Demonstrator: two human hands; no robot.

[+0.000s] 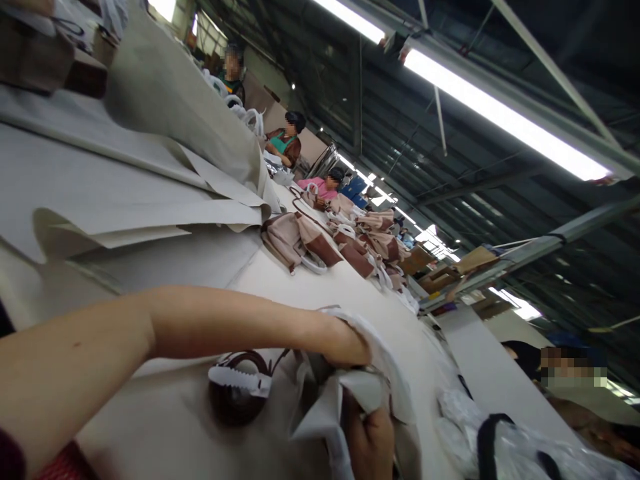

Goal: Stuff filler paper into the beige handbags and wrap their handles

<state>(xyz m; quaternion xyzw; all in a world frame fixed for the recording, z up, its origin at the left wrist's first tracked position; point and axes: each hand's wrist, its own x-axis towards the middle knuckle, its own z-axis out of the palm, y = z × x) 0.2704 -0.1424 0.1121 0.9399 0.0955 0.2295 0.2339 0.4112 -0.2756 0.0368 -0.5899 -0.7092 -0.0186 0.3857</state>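
Note:
A beige handbag (330, 407) with a pale wrapped handle (387, 353) lies at the lower middle of the tilted view. My left hand (347, 341) reaches across from the left and dips into the bag's mouth, its fingers hidden inside. From below, my right hand (373, 440) grips the bag's side near the opening, the thumb on the near face. Whatever is inside the bag cannot be made out. Just left of it sits a coiled dark brown strap (239, 407) with a white toothed strip (240, 381) across its top.
Large grey sheets (125, 173) are layered on the left of the white table (280, 280). Several beige and brown bags (300, 240) line its far part. Co-workers sit farther along. Clear plastic wrapping (530, 440) lies at lower right, near another person (575, 400).

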